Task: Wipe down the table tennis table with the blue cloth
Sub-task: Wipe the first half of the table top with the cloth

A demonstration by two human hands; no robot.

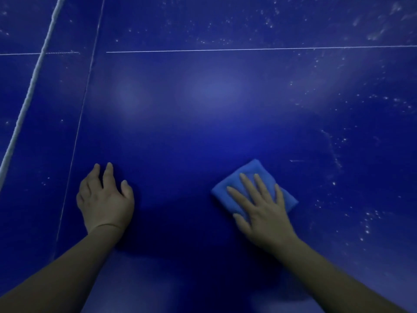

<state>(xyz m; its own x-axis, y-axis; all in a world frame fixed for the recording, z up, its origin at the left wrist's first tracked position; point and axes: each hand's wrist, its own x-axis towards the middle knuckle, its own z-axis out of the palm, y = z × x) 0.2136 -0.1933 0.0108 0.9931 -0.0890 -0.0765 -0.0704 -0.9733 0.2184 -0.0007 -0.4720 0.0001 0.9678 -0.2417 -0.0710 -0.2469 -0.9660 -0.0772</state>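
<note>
Head view: right hand presses flat on blue cloth; left hand rests released on table.

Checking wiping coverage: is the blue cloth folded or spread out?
Folded: the blue cloth is a compact thick pad with a rounded doubled edge, pressed under the right hand.
</note>
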